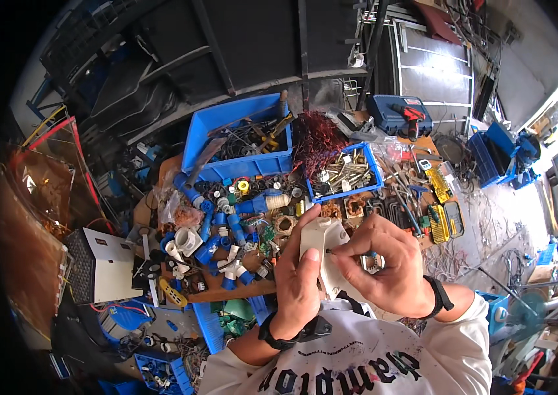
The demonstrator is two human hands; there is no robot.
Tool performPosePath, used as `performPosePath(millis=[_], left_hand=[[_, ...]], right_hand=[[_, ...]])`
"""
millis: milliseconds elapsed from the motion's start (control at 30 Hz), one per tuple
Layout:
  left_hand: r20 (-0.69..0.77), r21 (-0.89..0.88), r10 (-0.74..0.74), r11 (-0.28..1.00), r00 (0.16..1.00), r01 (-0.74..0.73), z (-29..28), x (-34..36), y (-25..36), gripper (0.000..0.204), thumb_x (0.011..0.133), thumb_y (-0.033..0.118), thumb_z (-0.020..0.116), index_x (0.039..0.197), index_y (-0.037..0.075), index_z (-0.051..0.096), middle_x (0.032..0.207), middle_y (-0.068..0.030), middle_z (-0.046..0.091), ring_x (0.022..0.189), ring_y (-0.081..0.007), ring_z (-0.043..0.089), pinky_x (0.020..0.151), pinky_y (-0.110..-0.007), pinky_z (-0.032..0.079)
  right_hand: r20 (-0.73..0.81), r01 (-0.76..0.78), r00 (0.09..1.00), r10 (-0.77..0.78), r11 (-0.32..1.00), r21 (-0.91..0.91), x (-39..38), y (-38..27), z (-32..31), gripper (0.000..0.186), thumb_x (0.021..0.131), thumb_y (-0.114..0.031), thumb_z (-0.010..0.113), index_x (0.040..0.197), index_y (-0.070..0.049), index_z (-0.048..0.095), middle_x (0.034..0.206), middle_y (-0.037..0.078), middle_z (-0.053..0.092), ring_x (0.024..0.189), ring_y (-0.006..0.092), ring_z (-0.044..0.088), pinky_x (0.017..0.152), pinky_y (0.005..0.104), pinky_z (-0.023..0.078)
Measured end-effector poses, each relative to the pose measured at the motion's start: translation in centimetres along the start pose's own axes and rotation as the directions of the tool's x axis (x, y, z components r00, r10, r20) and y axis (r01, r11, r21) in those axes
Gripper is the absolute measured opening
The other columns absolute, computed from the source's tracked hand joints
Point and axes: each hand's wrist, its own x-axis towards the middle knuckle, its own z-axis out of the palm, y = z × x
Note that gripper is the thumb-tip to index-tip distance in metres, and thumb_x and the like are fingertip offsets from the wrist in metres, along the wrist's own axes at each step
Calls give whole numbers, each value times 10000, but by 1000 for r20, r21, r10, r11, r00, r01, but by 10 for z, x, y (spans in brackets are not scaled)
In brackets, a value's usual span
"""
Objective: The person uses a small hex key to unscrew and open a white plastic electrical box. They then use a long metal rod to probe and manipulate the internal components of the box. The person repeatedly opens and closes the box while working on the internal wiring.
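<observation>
In front of my chest, my left hand (300,273) grips an off-white plastic housing (324,240), its thumb lying across the near face and its fingers behind. The housing is held upright and slightly tilted above the table's near edge. My right hand (384,263) is closed in a pinch at the housing's right side. Between thumb and forefinger shows the tip of a small dark piece (330,251), touching or nearly touching the housing; its kind is too small to tell. Black bands circle both wrists.
The wooden table (259,289) carries blue and white pipe fittings (234,227), a large blue tool bin (239,168), and a blue tray of bolts (345,172). A red drill (413,118), a tangle of red wire (320,138) and yellow bit cases (438,224) lie farther right.
</observation>
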Motion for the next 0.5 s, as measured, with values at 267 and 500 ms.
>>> performPosePath(millis=[267, 500], left_hand=[[73, -11, -53, 999, 996, 54, 0, -1, -1, 544, 962, 287, 431, 1407, -25, 399, 1231, -143, 581, 1087, -181, 568, 961, -310, 426], [138, -448, -236, 851, 962, 273, 5, -6, 1, 641, 940, 390, 487, 1431, 2, 350, 1231, -140, 584, 1100, -204, 595, 943, -334, 477]], right_hand=[[95, 137, 987, -127, 985, -104, 2, 4, -16, 201, 765, 17, 711, 953, -16, 645, 827, 100, 577, 712, 264, 589, 632, 355, 501], [-58, 149, 987, -152, 987, -53, 4, -28, -54, 151, 745, 44, 734, 888, 17, 695, 861, 97, 626, 751, 215, 639, 650, 311, 514]])
